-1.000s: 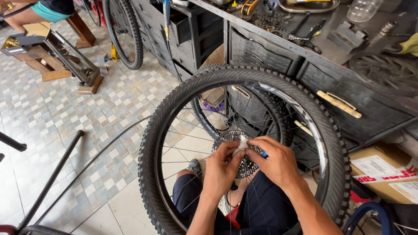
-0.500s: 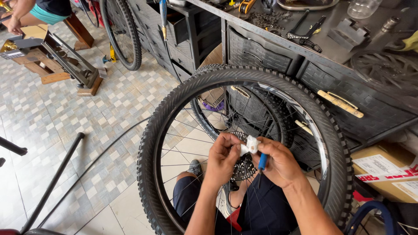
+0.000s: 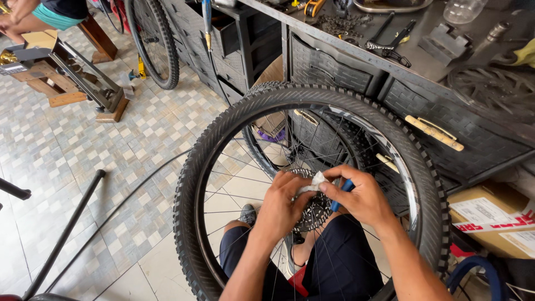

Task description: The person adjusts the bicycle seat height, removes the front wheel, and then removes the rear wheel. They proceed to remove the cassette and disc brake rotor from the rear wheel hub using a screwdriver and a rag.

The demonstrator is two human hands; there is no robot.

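At the upper left of the frame a wooden stand sits on the patterned tile floor, with another person's legs just beyond it. A black rod lies on the tiles at lower left.

At centre, a bicycle wheel with a knobby tyre stands upright across the seated person's lap. The left hand pinches a scrap of white cloth at the sprocket cluster on the hub, its grip closed on the cloth. The right hand has its grip closed round a small blue-handled tool and meets the cloth too. Half a second ago the cloth sat a little higher and more bunched; now it is drawn down against the sprockets, so the wiping looks to be continuing.

To the right, a dark worktop carries loose tools, and a cardboard box rests below.
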